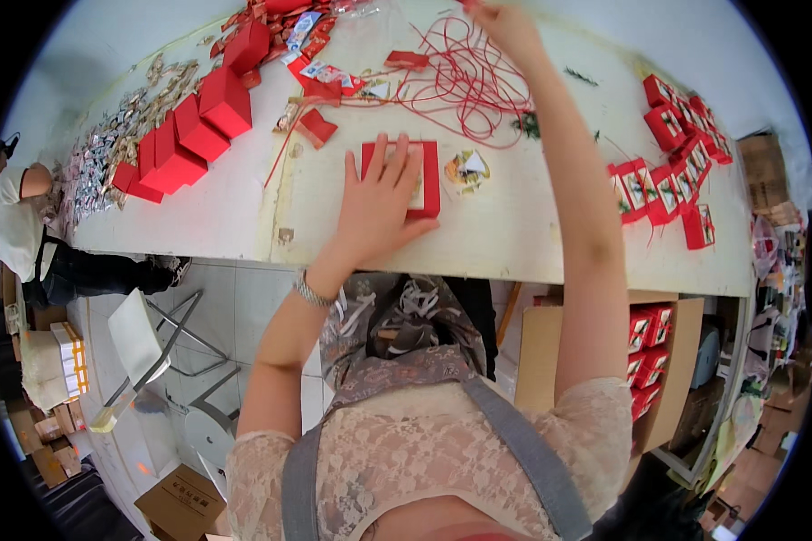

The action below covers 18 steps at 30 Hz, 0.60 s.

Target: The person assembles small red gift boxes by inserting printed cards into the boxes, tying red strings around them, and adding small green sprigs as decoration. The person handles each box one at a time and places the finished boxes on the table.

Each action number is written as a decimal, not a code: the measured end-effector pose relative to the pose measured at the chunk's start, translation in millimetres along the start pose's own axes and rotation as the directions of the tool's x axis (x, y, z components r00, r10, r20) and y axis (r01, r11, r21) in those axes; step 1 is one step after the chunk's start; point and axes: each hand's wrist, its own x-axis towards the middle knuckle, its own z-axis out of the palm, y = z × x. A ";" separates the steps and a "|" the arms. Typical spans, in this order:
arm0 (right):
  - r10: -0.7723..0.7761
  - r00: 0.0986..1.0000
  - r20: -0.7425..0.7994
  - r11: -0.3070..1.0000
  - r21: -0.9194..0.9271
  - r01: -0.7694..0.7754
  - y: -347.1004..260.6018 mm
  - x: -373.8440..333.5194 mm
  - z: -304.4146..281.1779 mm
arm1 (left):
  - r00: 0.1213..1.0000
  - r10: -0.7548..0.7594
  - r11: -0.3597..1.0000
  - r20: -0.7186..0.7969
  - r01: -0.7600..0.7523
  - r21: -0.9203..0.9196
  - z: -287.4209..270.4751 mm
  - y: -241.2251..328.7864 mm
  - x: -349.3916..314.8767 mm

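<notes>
My left hand [383,185] lies flat over a red box [430,180] with a pale label on its lid, near the front edge of the table. Its fingers are stretched out and rest on the lid. My right hand [507,27] reaches far across the table to the top edge of the view. Its fingers are closed near a small red thing, cut off by the picture's edge, that I cannot make out. Below that hand spreads a loose tangle of red cord [465,81]. A round printed paper piece [468,171] sits just right of the box.
Plain red boxes [203,126] line the left, beside many small wrapped pieces [108,135]. Decorated red boxes [663,192] stand at the right. An open carton [539,356] of red boxes is under the table. A folding chair [144,338] and another person [27,216] are at left.
</notes>
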 end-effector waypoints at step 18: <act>-0.037 0.943 0.330 0.980 0.196 -0.030 -62.1 -105.6 -207.9 | 0.955 -0.250 0.778 -0.158 0.101 -0.620 -156.8 -113.3 37.6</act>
